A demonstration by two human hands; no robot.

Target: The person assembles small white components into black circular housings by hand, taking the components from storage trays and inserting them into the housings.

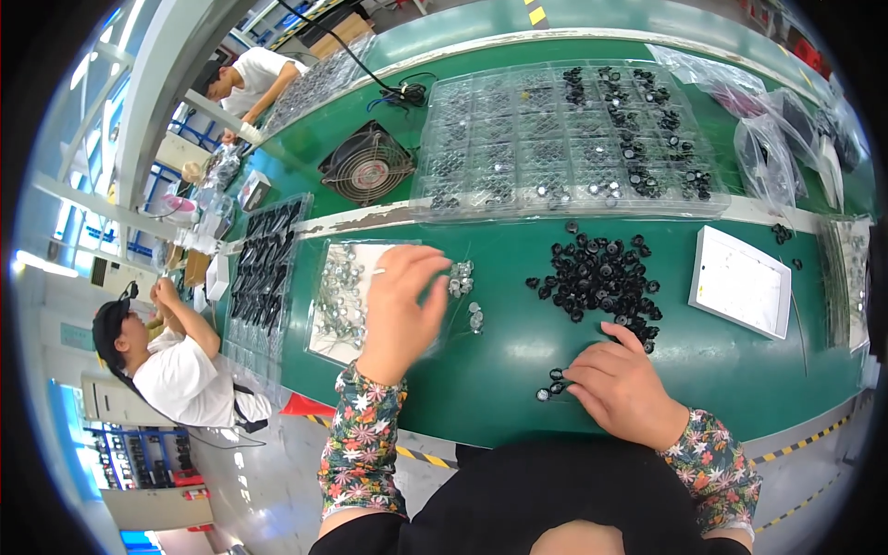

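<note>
My left hand (402,310) hovers over the right side of a white-lined tray (348,351) holding clear lens-like pieces (340,294). Its fingers are apart, with nothing visible between them. Beside its fingertips lie a small cluster of clear pieces (461,277) and a few more clear lenses (475,318). My right hand (629,388) rests low on the green table. Its thumb and forefinger are closed around a small black round part (557,388), next to another with a pale centre (543,395). Just beyond that hand spreads a pile of black round parts (606,276).
A white box (740,282) lies to the right. Behind, a clear compartment tray (564,139) holds sorted pieces, beside a black fan (367,165). Plastic bags (768,153) are at far right. A tray of black parts (264,268) and two co-workers (185,375) are left.
</note>
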